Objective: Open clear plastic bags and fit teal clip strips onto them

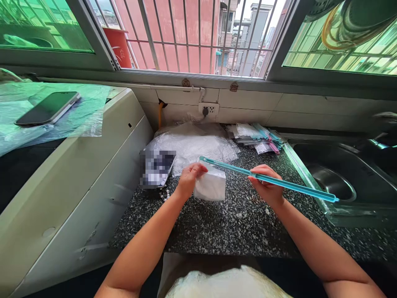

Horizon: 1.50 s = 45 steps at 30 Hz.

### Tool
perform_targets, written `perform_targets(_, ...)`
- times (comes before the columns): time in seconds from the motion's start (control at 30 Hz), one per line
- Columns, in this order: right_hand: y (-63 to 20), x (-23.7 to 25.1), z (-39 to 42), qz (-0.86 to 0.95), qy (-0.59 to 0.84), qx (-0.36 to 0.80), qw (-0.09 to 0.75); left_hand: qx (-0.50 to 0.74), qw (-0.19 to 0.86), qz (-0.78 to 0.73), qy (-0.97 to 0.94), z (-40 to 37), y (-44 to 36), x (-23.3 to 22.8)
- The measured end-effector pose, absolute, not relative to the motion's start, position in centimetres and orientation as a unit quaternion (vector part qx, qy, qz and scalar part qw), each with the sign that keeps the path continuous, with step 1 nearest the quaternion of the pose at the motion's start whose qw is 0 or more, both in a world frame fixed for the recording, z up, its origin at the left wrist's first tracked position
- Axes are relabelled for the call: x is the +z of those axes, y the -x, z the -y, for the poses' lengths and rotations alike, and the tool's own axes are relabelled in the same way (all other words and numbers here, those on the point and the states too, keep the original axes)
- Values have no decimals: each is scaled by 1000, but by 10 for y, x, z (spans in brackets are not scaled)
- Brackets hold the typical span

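My left hand (190, 178) is closed on the upper left edge of a small translucent plastic bag (211, 186), which hangs above the counter. My right hand (267, 184) grips a long, thin teal plastic stick (297, 187) near its middle. The stick slants from upper left to lower right, and its left end lies just above the bag. Behind my right hand, toward the wall, is a pile of flat clear packets (248, 134) with teal and pink pieces. A heap of clear plastic bags (198, 142) lies behind my left hand.
A blurred-out device-like object (157, 167) rests on the counter left of my left hand. The speckled counter (217, 231) meets a metal sink (328, 182) on the right. At left stands a cream appliance (93, 182) with a phone (49, 108) on plastic sheeting. A wall socket (208, 109) is at the back.
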State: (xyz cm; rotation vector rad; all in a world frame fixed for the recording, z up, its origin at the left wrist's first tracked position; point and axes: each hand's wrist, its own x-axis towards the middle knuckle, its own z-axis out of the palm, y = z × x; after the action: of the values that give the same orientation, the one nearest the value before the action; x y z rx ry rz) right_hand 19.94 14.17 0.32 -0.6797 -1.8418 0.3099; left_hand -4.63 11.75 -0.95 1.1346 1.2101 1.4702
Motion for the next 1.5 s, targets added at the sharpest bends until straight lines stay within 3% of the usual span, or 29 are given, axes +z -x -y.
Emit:
perform_targets(0.37,-201,-6,-154,737,342,118,571,481,112,-368,-788,-101,45,-9)
perform_targets(0.47,-198,-11,-156,739,351,129,560,487,166,-352,-782,-92,44,-4)
perform_targets(0.7,-188,-13,-146,759,329,137,545,568,454,-386,-567,-81,38,4)
perform_targets(1.07,-188,-8,-136,758,273,161,570,600,485,-426,-472,-100,40,2)
perform_targets(1.5,-188,-6,-134,768,290,147,552,580,595,-411,-375,-109,43,4)
